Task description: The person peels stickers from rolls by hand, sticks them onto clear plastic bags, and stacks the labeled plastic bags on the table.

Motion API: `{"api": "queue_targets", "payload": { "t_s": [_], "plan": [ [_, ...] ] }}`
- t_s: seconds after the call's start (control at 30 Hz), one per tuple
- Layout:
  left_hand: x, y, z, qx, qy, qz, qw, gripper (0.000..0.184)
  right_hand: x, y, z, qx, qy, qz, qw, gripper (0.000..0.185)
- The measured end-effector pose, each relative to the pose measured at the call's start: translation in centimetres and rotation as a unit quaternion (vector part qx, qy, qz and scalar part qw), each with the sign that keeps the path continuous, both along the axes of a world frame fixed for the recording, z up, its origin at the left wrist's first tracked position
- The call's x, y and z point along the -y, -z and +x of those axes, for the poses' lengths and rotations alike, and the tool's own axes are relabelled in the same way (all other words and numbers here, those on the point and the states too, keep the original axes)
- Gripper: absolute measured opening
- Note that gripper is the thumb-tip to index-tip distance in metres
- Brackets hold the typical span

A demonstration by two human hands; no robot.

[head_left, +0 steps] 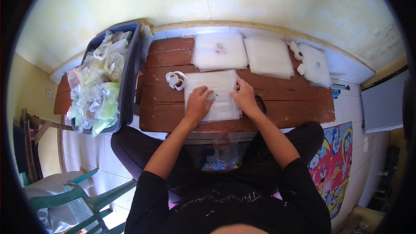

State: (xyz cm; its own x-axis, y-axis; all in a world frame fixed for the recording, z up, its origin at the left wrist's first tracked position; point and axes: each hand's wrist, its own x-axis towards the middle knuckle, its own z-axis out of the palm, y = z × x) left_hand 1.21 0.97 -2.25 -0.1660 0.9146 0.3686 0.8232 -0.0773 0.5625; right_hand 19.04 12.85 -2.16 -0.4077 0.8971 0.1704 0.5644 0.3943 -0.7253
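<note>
We sit cross-legged at a brown wooden table (pixel 169 112), and both hands are over the near stack of clear plastic sheets (pixel 212 80), which lies flat close to the table's front edge. Our left hand (pixel 199 104) rests on the left part of the stack, fingers loosely spread and bent, and we see it grasping nothing. Our right hand (pixel 243 97) is at the stack's right edge, fingers curled inward – whether they pinch a sheet or only touch it, we cannot tell. A small shiny sticker (pixel 216 97) lies between the two thumbs, its print too small for us to read.

Just beyond the left corner of the stack we have a white roll (pixel 179 83) with its strip looped beside it. Along the back of the table we see three more stacks: a left one (pixel 221 60) with small coloured marks on top, a middle one (pixel 268 58), and a right one (pixel 318 66) with a bluish mark. Another white roll (pixel 299 53) sits between the last two.

At our left stands a dark tub (pixel 138 39), heaped with crumpled plastic bags (pixel 99 82) – some tinted green. A green chair (pixel 93 201) is at lower left; a colourful mat (pixel 336 164) lies on the floor at our right.
</note>
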Motion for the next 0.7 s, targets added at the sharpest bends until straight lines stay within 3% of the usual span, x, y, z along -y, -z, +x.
{"api": "queue_targets", "payload": {
  "t_s": [0.27,0.47,0.53,0.57,0.63,0.67,0.7],
  "plan": [
    [0.0,-0.2,0.1,0.029,0.010,-0.001,1.000,0.033,-0.4,0.0,-0.1,-0.044,-0.019,-0.023,0.999,0.043],
    [-0.1,-2.0,0.5,0.044,-0.064,0.082,0.994,0.037,-0.2,-6.5,-0.5,-0.203,-0.030,-0.067,0.976,0.037],
    [-0.1,-2.3,0.7,0.089,-0.095,0.111,0.985,0.045,-0.3,-7.9,-0.2,-0.341,-0.077,-0.161,0.923,0.037],
    [-0.1,-2.4,0.9,0.088,-0.095,0.111,0.985,0.045,-0.3,-8.5,-0.1,-0.342,-0.077,-0.160,0.923,0.037],
    [-0.1,-2.7,1.4,0.274,-0.122,0.069,0.951,0.052,0.1,-10.2,0.1,-0.446,-0.075,-0.235,0.860,0.039],
    [-0.3,-2.6,1.3,0.274,-0.122,0.070,0.951,0.052,0.2,-10.5,0.2,-0.447,-0.075,-0.234,0.860,0.039],
    [-0.4,-2.3,1.3,0.349,-0.134,0.040,0.927,0.054,0.2,-10.7,0.3,-0.473,-0.086,-0.243,0.843,0.038]
  ]
}}
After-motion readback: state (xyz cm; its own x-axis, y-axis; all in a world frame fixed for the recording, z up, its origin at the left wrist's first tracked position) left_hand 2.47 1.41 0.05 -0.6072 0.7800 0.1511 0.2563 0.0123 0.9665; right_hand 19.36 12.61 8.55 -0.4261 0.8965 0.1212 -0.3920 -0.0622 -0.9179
